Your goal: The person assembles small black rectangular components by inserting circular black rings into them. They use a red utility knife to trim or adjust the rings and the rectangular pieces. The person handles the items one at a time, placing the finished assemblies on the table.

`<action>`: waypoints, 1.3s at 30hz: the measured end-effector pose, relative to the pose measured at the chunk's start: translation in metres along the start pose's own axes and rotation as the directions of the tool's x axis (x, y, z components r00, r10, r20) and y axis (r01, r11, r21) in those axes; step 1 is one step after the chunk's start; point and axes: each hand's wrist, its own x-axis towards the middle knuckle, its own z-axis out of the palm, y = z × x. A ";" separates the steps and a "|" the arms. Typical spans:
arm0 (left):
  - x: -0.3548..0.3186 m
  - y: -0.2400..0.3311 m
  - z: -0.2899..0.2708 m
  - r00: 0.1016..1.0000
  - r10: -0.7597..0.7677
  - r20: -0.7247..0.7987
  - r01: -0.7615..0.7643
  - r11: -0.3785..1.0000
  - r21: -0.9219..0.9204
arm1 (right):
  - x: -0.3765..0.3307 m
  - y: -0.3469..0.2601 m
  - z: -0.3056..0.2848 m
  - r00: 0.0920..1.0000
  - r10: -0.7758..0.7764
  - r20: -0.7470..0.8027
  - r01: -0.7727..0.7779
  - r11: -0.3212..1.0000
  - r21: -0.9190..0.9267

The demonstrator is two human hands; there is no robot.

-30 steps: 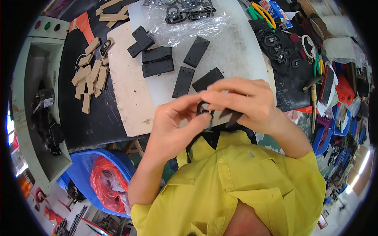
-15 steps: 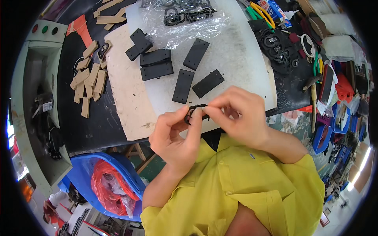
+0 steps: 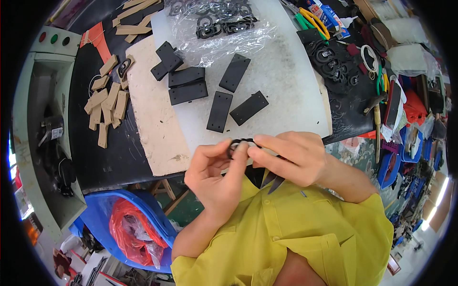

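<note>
My left hand (image 3: 214, 174) pinches a small black ring-shaped piece (image 3: 233, 148) between thumb and fingers, just off the near table edge. Against its right end press the closed fingertips of my right hand (image 3: 296, 159). Two dark pointed blades, like those of small scissors (image 3: 273, 181), stick out below the right hand; their handles are hidden in it. Beyond the hands lie flat black rectangular blocks with small holes, among them a near block (image 3: 220, 112) and a slanted block (image 3: 249, 108).
A clear plastic bag (image 3: 224, 35) holds black ring pieces. Tan blocks (image 3: 102, 107) lie at left, beside a grey metal cabinet (image 3: 36, 124). More black ring parts (image 3: 334, 62), yellow-handled pliers (image 3: 315, 21) and a hammer (image 3: 377, 114) are at right. A blue bin (image 3: 157, 214) stands below.
Both hands have come down a little toward my body, still on the black ring-shaped piece. My right hand has turned, and the pointed blades now show beneath it.
</note>
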 end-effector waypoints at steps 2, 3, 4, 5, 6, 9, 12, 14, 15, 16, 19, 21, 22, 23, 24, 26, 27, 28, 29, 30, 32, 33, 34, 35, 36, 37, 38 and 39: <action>0.005 0.007 0.000 0.988 -0.032 0.153 0.020 0.997 0.079 | -0.001 0.002 -0.004 1.000 -0.017 -0.021 0.017 0.999 -0.028; 0.010 0.010 0.000 0.973 -0.053 0.226 0.026 0.992 0.120 | -0.006 0.004 -0.008 0.999 0.008 -0.036 -0.009 1.000 -0.020; 0.020 0.013 -0.003 0.931 0.137 0.340 -0.234 0.935 0.265 | -0.013 0.007 -0.013 0.998 0.036 -0.052 -0.037 0.999 -0.017; 0.033 0.017 -0.007 0.835 0.287 0.470 -0.481 0.795 0.370 | -0.015 0.014 -0.023 0.993 0.112 -0.037 -0.113 0.993 -0.020; 0.044 0.018 -0.007 0.693 0.385 0.609 -0.694 0.586 0.419 | -0.017 0.014 -0.027 0.937 0.338 -0.084 -0.332 0.940 0.082; 0.056 0.004 0.000 0.619 0.451 0.643 -0.781 0.264 0.567 | -0.019 0.018 -0.034 0.656 0.744 -0.126 -0.632 0.633 0.448; 0.065 0.005 0.003 0.518 0.487 0.703 -0.835 0.112 0.538 | -0.018 0.012 -0.041 0.450 0.892 0.033 -0.673 0.314 0.670; 0.073 0.008 0.007 0.476 0.548 0.688 -0.856 0.111 0.504 | -0.016 0.013 -0.043 0.410 0.902 0.132 -0.660 0.194 0.726; 0.077 0.010 0.009 0.472 0.592 0.653 -0.860 0.143 0.490 | -0.019 0.012 -0.042 0.407 0.908 0.098 -0.691 0.236 0.684; 0.079 0.010 0.011 0.471 0.629 0.619 -0.862 0.180 0.473 | -0.020 0.014 -0.040 0.496 0.867 0.040 -0.670 0.353 0.653; 0.070 0.018 0.018 0.733 0.446 0.514 -0.679 0.527 0.511 | -0.017 0.020 -0.041 0.790 0.612 -0.024 -0.547 0.723 0.421; 0.061 0.025 0.018 0.890 0.138 0.434 -0.320 0.868 0.379 | -0.007 0.008 -0.043 0.840 0.537 0.070 -0.503 0.724 0.472; 0.059 0.024 0.014 0.898 0.094 0.430 -0.243 0.921 0.305 | -0.001 0.003 -0.042 0.863 0.493 0.112 -0.478 0.721 0.501; 0.055 0.023 0.011 0.903 0.050 0.428 -0.161 0.960 0.228 | 0.005 0.002 -0.043 0.905 0.397 0.151 -0.421 0.788 0.449; 0.052 0.023 0.007 0.904 0.006 0.428 -0.077 0.986 0.149 | 0.008 0.000 -0.044 0.908 0.383 0.170 -0.418 0.798 0.435; 0.044 0.025 0.000 0.899 -0.082 0.430 0.042 0.994 0.102 | 0.012 -0.003 -0.042 0.912 0.351 0.211 -0.408 0.815 0.411; 0.038 0.028 -0.002 0.901 -0.142 0.410 0.122 0.990 0.075 | 0.014 -0.004 -0.040 0.917 0.343 0.201 -0.397 0.823 0.407; 0.034 0.029 -0.004 0.898 -0.199 0.393 0.199 0.979 0.041 | 0.015 -0.005 -0.039 0.907 0.366 0.208 -0.420 0.812 0.406; 0.032 0.032 -0.006 0.896 -0.210 0.392 0.224 0.974 0.009 | 0.016 -0.004 -0.037 0.896 0.388 0.214 -0.443 0.800 0.405; 0.031 0.031 -0.010 0.888 -0.215 0.406 0.235 0.972 0.000 | 0.016 -0.004 -0.035 0.885 0.411 0.221 -0.466 0.788 0.403; 0.028 0.030 -0.017 0.871 -0.228 0.436 0.263 0.965 -0.020 | 0.013 -0.001 -0.030 0.877 0.441 0.193 -0.477 0.745 0.466; 0.025 0.030 -0.017 0.875 -0.222 0.430 0.258 0.966 -0.026 | 0.012 -0.001 -0.028 0.871 0.457 0.179 -0.481 0.723 0.496; 0.024 0.029 -0.018 0.880 -0.197 0.432 0.222 0.975 -0.007 | 0.013 -0.002 -0.028 0.815 0.525 0.246 -0.568 0.638 0.521; 0.023 0.027 -0.020 0.883 -0.173 0.436 0.186 0.982 0.012 | 0.013 -0.003 -0.030 0.749 0.584 0.313 -0.647 0.543 0.535; 0.022 0.026 -0.021 0.886 -0.148 0.440 0.150 0.988 0.030 | 0.014 -0.004 -0.031 0.675 0.631 0.382 -0.717 0.440 0.541; 0.021 0.027 -0.021 0.884 -0.138 0.447 0.132 0.990 0.044 | 0.013 -0.004 -0.028 0.641 0.654 0.402 -0.725 0.343 0.598; 0.020 0.029 -0.021 0.882 -0.127 0.454 0.113 0.992 0.058 | 0.014 -0.004 -0.028 0.592 0.677 0.438 -0.752 0.268 0.602; 0.020 0.030 -0.021 0.879 -0.117 0.462 0.094 0.993 0.072 | 0.015 -0.004 -0.028 0.540 0.694 0.475 -0.775 0.191 0.602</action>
